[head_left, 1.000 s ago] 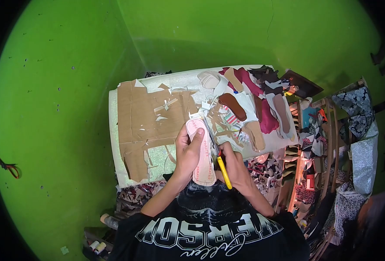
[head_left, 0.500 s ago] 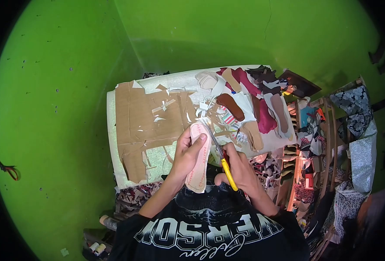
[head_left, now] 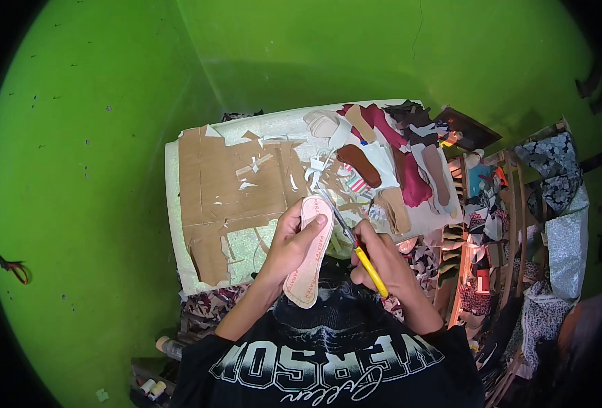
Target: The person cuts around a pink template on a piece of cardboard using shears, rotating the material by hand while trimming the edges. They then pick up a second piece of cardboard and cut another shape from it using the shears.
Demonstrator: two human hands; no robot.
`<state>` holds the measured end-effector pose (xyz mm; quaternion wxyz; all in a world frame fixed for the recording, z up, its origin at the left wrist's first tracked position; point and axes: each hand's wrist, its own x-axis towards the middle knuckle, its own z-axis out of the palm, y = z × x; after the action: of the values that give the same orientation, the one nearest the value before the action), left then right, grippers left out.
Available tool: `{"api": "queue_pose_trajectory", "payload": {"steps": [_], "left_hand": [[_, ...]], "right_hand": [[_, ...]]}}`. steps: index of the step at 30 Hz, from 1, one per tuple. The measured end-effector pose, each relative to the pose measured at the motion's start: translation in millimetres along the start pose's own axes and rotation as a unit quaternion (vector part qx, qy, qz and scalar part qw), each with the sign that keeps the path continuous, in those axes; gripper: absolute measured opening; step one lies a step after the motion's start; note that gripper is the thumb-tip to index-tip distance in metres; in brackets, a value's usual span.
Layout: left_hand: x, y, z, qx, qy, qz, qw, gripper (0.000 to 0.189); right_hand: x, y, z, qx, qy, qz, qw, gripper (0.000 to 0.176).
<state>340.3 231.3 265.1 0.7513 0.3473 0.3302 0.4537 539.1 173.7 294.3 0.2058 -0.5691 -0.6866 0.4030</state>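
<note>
The left hand (head_left: 289, 250) is pinching a pale, red-lettered, sole-shaped sheet (head_left: 307, 273) at the bench's (head_left: 173, 228) six-o'clock side; the right hand (head_left: 391, 270) is gripping yellow-handled metal scissors (head_left: 370, 270) beside the sheet's two-o'clock edge.

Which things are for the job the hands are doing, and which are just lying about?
For the job:
pale sole-shaped piece with red letters, held in the left hand
yellow-handled scissors, held in the right hand

Just lying about, it seems:
brown sole-shaped piece
big cardboard sheet
dark pink piece
</note>
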Motion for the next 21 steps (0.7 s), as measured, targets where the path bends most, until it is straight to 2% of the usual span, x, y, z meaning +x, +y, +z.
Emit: {"api": "queue_pose_trajectory", "payload": {"steps": [4,7,10,13,16,19,21], "left_hand": [[-2,6,-2,0.031,-0.023,-0.003,0.999,0.022],[-4,10,4,0.03,-0.013,-0.004,0.999,0.022],[-4,7,10,0.063,-0.002,0.015,0.998,0.023],[-5,11,9,0.043,0.002,-0.011,0.999,0.024],[-5,9,5,0.049,-0.012,-0.01,0.999,0.024],[-4,12,6,0.046,-0.024,-0.008,0.999,0.024],[-4,10,8,0.05,-0.023,0.003,0.998,0.024]], "right_hand": [[-3,-3,-10,-0.021,-0.032,0.014,0.999,0.065],[1,-14,-9,0.104,-0.026,-0.035,0.994,0.035],[3,-21,-6,0.118,-0.001,-0.052,0.992,0.032],[1,-7,-8,0.065,-0.033,-0.018,0.997,0.043],[-1,-13,-15,0.003,-0.024,-0.018,1.0,0.042],[0,-4,-16,-0.001,-0.014,-0.065,0.998,0.042],[-1,-9,-9,0.097,-0.011,-0.022,0.995,0.046]]}}
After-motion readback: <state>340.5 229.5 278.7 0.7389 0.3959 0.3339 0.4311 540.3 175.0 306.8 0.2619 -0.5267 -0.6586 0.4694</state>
